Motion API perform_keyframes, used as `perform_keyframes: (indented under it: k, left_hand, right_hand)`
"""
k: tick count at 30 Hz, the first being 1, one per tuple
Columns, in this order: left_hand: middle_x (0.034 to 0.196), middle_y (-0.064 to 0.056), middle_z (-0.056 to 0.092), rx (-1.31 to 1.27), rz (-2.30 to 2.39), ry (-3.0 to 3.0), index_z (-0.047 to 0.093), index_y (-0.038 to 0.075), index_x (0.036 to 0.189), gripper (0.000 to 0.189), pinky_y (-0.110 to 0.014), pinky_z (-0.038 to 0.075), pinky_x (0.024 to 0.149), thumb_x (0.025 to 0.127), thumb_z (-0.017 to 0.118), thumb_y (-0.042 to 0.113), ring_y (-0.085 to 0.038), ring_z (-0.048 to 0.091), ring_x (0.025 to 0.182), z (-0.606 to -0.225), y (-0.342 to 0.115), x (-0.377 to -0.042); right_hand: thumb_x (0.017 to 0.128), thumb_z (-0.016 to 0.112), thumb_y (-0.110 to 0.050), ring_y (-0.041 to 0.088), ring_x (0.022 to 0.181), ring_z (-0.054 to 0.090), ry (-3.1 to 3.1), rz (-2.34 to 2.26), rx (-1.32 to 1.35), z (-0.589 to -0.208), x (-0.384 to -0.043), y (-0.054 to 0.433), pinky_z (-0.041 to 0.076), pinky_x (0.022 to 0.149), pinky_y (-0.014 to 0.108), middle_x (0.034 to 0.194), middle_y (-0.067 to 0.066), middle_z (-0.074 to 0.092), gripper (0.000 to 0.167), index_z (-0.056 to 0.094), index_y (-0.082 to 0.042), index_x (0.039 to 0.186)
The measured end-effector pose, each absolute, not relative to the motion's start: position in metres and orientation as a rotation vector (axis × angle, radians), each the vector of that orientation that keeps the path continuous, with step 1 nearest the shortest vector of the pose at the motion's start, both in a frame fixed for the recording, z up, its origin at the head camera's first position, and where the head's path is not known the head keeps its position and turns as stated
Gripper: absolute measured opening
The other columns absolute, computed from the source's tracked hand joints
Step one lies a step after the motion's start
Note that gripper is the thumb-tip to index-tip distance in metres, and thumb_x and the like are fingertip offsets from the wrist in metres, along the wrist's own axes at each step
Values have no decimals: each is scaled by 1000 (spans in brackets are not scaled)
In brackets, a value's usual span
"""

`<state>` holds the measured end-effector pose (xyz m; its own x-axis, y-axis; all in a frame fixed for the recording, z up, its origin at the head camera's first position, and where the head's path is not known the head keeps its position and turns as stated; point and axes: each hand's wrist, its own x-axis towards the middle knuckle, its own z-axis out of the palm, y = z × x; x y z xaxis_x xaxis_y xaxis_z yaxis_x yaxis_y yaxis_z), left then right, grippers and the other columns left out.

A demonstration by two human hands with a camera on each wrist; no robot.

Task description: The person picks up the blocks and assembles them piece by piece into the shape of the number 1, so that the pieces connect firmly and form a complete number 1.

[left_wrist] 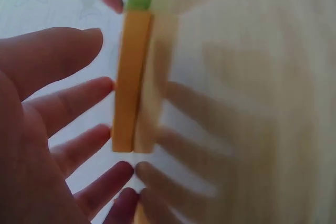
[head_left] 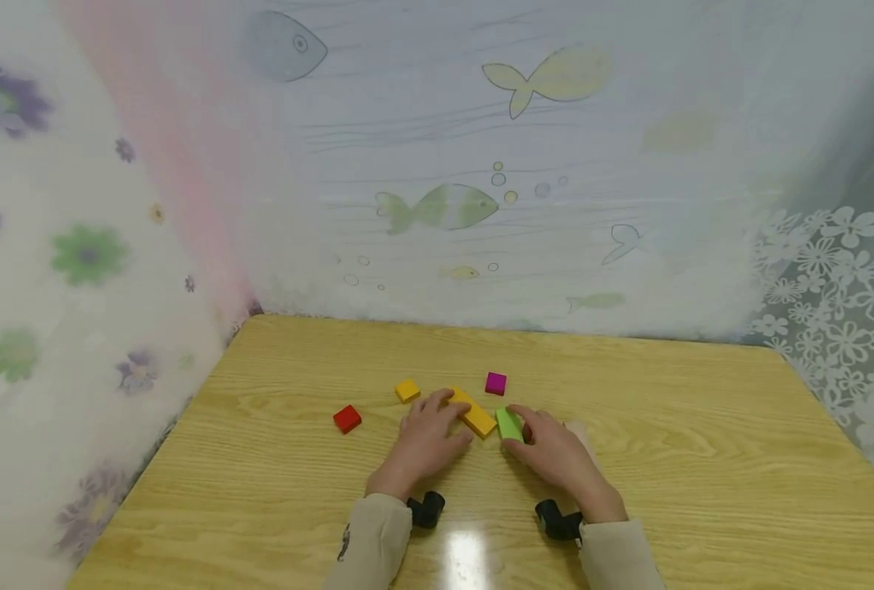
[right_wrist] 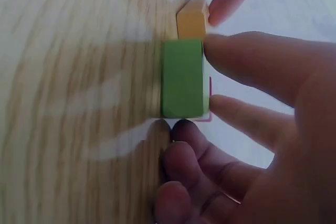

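Observation:
My left hand lies along a long orange block, its fingers fairly straight with tips right at the block's side. The left wrist view shows the thumb apart from that orange block. My right hand pinches a light green block between thumb and index finger, one at each end. In the right wrist view the green block stands close against the end of the orange block. The other right fingers are curled beside it, low over the table.
On the wooden table a red block lies to the left. A small yellow-orange block sits beyond the left hand, and a magenta block sits farther back. Patterned cloth hangs behind the table.

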<state>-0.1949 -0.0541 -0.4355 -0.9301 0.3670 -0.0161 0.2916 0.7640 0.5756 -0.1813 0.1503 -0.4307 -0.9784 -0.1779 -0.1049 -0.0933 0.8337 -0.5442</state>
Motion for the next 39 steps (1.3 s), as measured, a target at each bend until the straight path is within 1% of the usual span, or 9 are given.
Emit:
perform_keyframes:
  k: [7,13,20,25,31,33,35,37,39]
  left_hand:
    - [147,-6,15,519,891,2824,52,20,124,42,-55,17,97,86,57,35,-31,13,130,-435,-52,-192]
    - [144,-3,25,529,887,2814,55,19,118,36,-53,19,98,85,59,33,-28,22,127,-434,-54,-192]
    - [130,-4,40,567,903,2808,54,17,121,43,-46,29,95,83,62,35,-26,33,119,-434,-55,-195]
    - [122,-5,43,511,981,2764,54,15,122,44,-40,35,91,81,64,28,-23,38,111,-436,-60,-195]
    - [106,-3,43,410,1065,2707,56,14,117,40,-36,40,82,81,65,29,-18,44,92,-437,-67,-193]
    - [99,-2,42,394,1055,2701,57,15,114,37,-34,40,77,81,66,30,-16,44,85,-437,-69,-191]
    - [93,-2,42,391,1045,2696,58,15,111,35,-33,40,71,81,66,31,-16,43,79,-436,-70,-189]
    - [88,-2,42,386,1050,2681,59,15,109,34,-32,38,65,80,66,32,-16,43,74,-434,-72,-187]
    - [81,-2,44,382,1067,2662,59,14,107,33,-30,35,59,80,67,31,-16,42,68,-433,-74,-185]
  right_hand:
    - [83,63,-32,12,55,44,2823,-883,-198,-428,-179,149,36,50,28,71,-3,51,54,43,-14,130]
    - [85,59,-36,13,50,45,2791,-843,-177,-428,-178,149,34,50,29,67,-3,52,55,39,-17,133]
    - [80,59,-50,13,57,46,2795,-805,-112,-430,-179,150,36,51,29,81,0,59,64,38,-16,131]
    - [81,60,-47,13,65,48,2777,-866,-103,-428,-177,150,39,55,29,93,3,60,62,40,-12,128]
    - [83,57,-45,14,64,47,2776,-886,-95,-427,-176,149,38,54,30,89,1,60,59,41,-9,127]
    - [84,56,-44,13,66,49,2791,-852,-123,-427,-175,148,41,59,33,93,2,61,58,41,-9,128]
    - [85,55,-44,14,69,53,2808,-812,-157,-427,-176,148,42,74,41,96,4,62,57,42,-10,129]
    - [86,54,-44,15,73,56,2828,-773,-190,-428,-176,148,33,90,50,99,5,63,56,43,-10,129]
    - [86,54,-43,15,74,57,2832,-763,-205,-428,-176,147,20,96,57,96,4,64,55,43,-11,129]
